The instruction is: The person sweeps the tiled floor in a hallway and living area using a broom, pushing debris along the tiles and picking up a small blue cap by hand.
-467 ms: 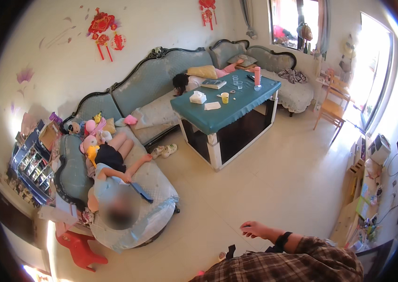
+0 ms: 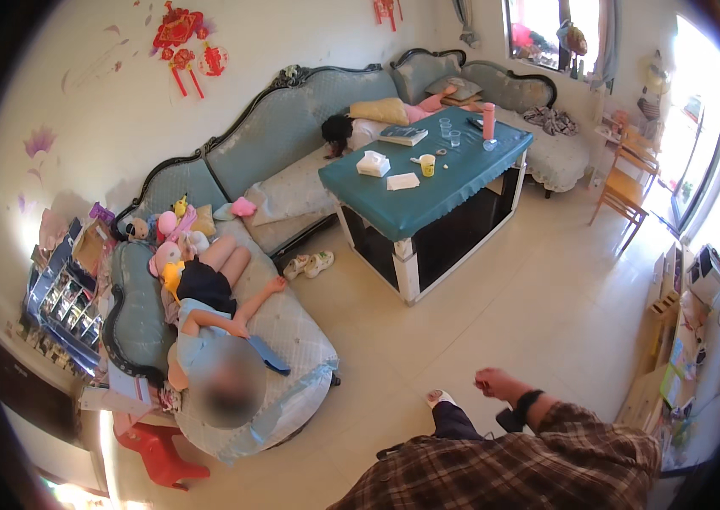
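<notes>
My right hand (image 2: 496,385) comes in at the lower right, out of a brown plaid sleeve (image 2: 585,429) with a dark band (image 2: 530,403) at the wrist. Its fingers are curled closed over the tiled floor, and whatever they may hold is too small to make out. No surface or furniture touches this hand. Just left of it, my foot (image 2: 439,397) in a light shoe steps out below a dark trouser leg. My left hand is not in view.
A table with a green cover (image 2: 402,202) stands ahead, bearing cups, a tissue box and a pink bottle. Someone holding a blue tablet (image 2: 268,355) lies on the near sofa; another person lies on the far one. A red stool (image 2: 160,459), wooden chair (image 2: 623,200) and low cabinet (image 2: 653,365) flank the floor.
My right hand has moved right and slightly up in view, its fingers now more curled. My foot has come forward into sight. The room has shifted slightly as my head moved.
</notes>
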`<state>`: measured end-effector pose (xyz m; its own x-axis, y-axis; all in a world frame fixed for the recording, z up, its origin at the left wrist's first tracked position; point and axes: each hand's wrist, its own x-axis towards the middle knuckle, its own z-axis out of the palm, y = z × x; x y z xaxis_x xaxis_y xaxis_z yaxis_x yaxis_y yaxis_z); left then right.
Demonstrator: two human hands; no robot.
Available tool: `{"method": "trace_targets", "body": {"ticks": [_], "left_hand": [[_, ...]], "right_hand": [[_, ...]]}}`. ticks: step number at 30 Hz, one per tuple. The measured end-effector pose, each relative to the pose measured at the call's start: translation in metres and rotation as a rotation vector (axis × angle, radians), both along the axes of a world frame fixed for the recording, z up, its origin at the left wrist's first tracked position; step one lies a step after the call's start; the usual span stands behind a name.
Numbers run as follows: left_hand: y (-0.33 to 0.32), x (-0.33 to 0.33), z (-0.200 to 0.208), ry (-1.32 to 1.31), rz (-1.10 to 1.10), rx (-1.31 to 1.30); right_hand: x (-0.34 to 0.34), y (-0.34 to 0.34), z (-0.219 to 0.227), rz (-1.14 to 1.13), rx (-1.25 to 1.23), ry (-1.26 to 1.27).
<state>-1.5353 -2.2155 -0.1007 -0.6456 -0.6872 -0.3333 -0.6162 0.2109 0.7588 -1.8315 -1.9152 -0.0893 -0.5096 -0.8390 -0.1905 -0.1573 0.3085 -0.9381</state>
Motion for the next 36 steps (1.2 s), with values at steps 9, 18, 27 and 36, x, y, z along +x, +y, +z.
{"method": "trace_targets", "body": {"ticks": [9,18,27,36], "left_hand": [[-0.014,-0.031,0.000,-0.132,0.225,-0.028],[0.010,-0.026,0.013,-0.304,0.483,-0.012],[0.080,-0.011,0.007,-0.390,0.634,0.031],[0.161,0.025,0.006,-0.406,0.586,-0.176]], "right_hand": [[-0.186,-0.195,0.001,-0.519,-0.058,-0.707],[-0.374,-0.334,0.059,-0.936,-0.459,-0.647],[-0.326,-0.375,-0.013,0.223,0.138,-0.353],[-0.105,-0.361,0.058,1.218,0.447,-0.157]]}}
